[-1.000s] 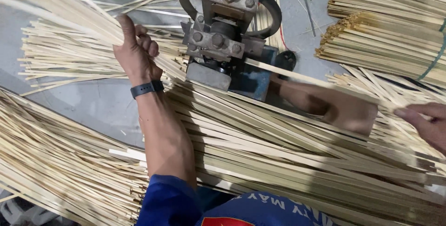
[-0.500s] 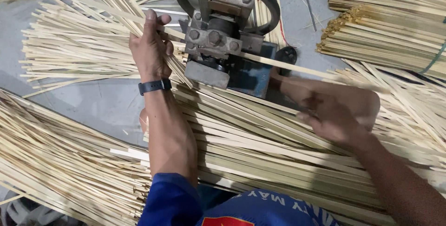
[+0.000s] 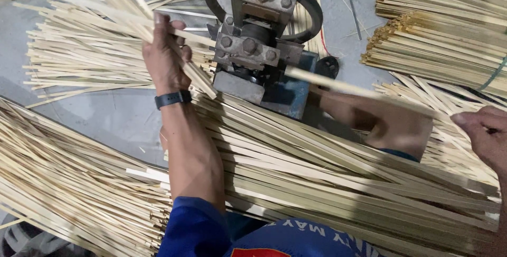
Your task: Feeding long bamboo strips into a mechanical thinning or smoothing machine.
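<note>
My left hand [image 3: 166, 59], with a dark band on its wrist, is closed around a bundle of thin bamboo strips [image 3: 113, 1] just left of a metal machine [image 3: 253, 46] with a round black wheel. One bamboo strip [image 3: 359, 89] comes out of the machine's right side and slants across to my right hand [image 3: 483, 133] at the right edge. That hand's thumb and fingers are pinched together at the strip's end. The strip is blurred.
Long piles of bamboo strips [image 3: 338, 183] cover the floor in front of me, and more lie at the left [image 3: 58, 183]. Tied bundles [image 3: 449, 30] are stacked at the top right. A shiny metal plate [image 3: 401, 135] lies right of the machine. Grey floor [image 3: 111, 114] shows at the left.
My right hand has moved from over the metal plate out to the right edge, drawing a strip out of the machine. My left hand has stayed by the machine, still gripping the bundle.
</note>
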